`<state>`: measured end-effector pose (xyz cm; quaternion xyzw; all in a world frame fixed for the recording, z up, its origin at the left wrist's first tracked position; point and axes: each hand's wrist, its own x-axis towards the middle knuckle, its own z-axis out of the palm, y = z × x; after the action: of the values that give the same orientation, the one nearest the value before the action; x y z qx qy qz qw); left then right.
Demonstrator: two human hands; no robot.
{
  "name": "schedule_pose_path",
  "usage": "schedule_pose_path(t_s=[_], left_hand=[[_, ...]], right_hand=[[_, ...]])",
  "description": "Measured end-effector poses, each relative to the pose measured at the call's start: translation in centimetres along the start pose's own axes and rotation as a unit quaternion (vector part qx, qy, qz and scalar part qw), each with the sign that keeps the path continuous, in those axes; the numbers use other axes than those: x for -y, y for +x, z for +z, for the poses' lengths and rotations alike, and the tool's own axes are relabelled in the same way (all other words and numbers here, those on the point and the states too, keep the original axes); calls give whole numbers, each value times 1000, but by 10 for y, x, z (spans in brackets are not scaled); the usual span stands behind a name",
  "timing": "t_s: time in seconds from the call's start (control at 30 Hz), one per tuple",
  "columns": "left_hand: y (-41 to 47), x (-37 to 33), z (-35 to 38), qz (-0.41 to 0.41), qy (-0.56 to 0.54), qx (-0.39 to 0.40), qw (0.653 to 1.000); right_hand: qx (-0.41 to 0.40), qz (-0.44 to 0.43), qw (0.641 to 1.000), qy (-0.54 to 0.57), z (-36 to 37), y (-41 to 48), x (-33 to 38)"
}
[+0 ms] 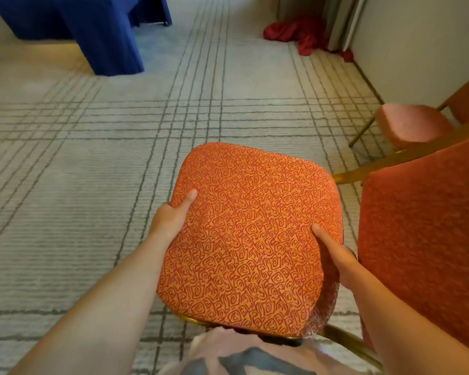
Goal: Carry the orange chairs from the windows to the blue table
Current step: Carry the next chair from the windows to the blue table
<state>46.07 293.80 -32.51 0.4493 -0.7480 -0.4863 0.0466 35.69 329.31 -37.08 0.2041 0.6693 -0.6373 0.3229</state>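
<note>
An orange chair with a swirl-patterned seat [251,234] is right in front of me, its gold frame showing under the near edge. My left hand [171,216] grips the seat's left edge, thumb on top. On the opposite edge my right hand [333,253] holds the seat the same way. The fingers of both hands are hidden under the cushion. The blue table [92,28], draped in blue cloth, stands at the far left.
Another orange chair back [423,239] stands close on my right. A third chair's seat [412,124] sits further right by the white wall. Red cloth [301,33] lies on the floor by the curtain. Striped grey carpet [92,158] stretches towards the table.
</note>
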Motion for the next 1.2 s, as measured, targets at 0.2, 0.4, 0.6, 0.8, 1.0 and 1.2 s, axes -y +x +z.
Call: schedule_pose_path(t_s=[0.2, 0.4, 0.6, 0.8, 1.0, 1.2], left_hand=[[95, -56, -8, 4, 3, -10, 1000], [211, -101, 16, -23, -16, 6, 1000], [339, -179, 35, -44, -27, -22, 998], [442, -227, 44, -49, -35, -34, 998], [560, -256, 41, -46, -24, -36, 998], [705, -300, 31, -46, -28, -5, 999]], right_hand=[[1, -19, 1000, 6, 54, 60, 82], [11, -21, 999, -25, 101, 159, 166], [21, -28, 997, -64, 144, 268, 283], [43, 12, 997, -62, 188, 355, 353], [25, 36, 998, -49, 254, 439, 401], [7, 20, 999, -42, 336, 521, 472]])
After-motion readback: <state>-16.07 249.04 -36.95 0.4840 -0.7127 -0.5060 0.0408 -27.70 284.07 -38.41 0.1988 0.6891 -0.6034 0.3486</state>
